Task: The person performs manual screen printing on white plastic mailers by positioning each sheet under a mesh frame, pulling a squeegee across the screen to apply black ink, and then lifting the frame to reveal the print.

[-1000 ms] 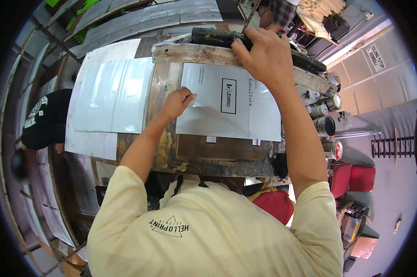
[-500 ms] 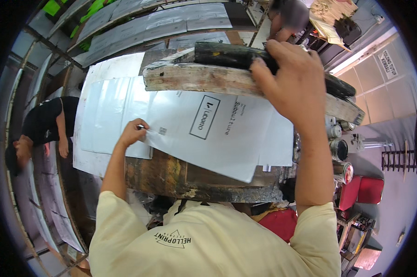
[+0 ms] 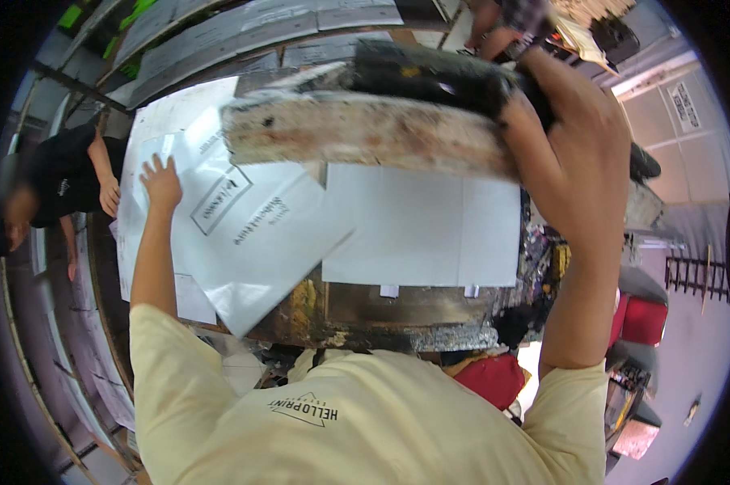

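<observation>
My left hand (image 3: 163, 182) is open, its fingers spread over the upper left part of a shiny white plastic bag (image 3: 280, 206) with black print. The bag lies slanted, its lower corner past the worktable's near edge. Raised at the upper right, my right hand (image 3: 579, 133) is closed on a thick, stained wooden frame (image 3: 365, 133), thumb on the near side. A dark, bar-like piece (image 3: 430, 77) rests along the frame, partly behind my hand. Beneath the frame, a plain white sheet (image 3: 417, 230) lies flat on the stained worktable (image 3: 365, 311).
Racks (image 3: 300, 28) holding flat printed bags stand beyond the table and along the left. One person in black (image 3: 74, 178) is at the left; another person (image 3: 510, 28) is at the far right. Red chairs (image 3: 644, 322) stand at right.
The printed bag has shifted left and turned, uncovering the white sheet. My left hand has moved up and left, and its fingers have opened. My right hand and the wooden frame have risen closer.
</observation>
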`<state>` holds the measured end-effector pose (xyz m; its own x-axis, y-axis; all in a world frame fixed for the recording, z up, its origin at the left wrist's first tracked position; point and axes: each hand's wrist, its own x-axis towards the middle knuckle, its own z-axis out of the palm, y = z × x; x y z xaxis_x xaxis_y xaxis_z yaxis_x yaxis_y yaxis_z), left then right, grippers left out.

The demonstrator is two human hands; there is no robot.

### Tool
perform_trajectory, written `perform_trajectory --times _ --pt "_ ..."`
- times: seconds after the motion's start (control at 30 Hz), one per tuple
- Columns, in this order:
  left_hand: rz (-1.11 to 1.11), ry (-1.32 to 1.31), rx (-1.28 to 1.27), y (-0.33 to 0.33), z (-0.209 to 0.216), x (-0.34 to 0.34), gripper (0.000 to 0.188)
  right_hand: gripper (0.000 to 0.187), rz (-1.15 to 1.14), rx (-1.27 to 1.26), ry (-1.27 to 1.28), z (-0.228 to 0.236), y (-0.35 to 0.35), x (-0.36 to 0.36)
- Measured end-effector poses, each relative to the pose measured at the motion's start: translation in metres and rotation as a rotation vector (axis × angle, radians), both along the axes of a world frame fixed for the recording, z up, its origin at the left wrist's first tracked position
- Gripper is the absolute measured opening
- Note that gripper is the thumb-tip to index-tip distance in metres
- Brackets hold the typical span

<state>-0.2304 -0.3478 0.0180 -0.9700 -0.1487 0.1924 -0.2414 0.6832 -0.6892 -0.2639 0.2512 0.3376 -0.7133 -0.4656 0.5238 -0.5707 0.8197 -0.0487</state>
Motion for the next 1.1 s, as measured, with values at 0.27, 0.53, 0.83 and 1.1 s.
perform_trajectory --times 0.27,0.53,0.83,1.1 --pt "-0.445 0.104 2.596 0.301 0.167 0.084 0.091 0.048 -0.057 -0.002 0.090 -0.045 0.005 0.046" --pt "-0.101 0.138 1.945 0.327 0.015 0.193 0.086 0.041 0.099 0.317 -0.411 -0.188 0.036 0.137" --pt "-0.083 0.083 1.509 0.342 -0.062 0.215 0.107 0.041 0.100 0.144 -0.624 -0.317 0.047 0.186" --pt "-0.036 -0.023 1.412 0.337 -0.073 0.217 0.119 0.062 0.123 0.156 -0.489 -0.355 0.031 0.136"
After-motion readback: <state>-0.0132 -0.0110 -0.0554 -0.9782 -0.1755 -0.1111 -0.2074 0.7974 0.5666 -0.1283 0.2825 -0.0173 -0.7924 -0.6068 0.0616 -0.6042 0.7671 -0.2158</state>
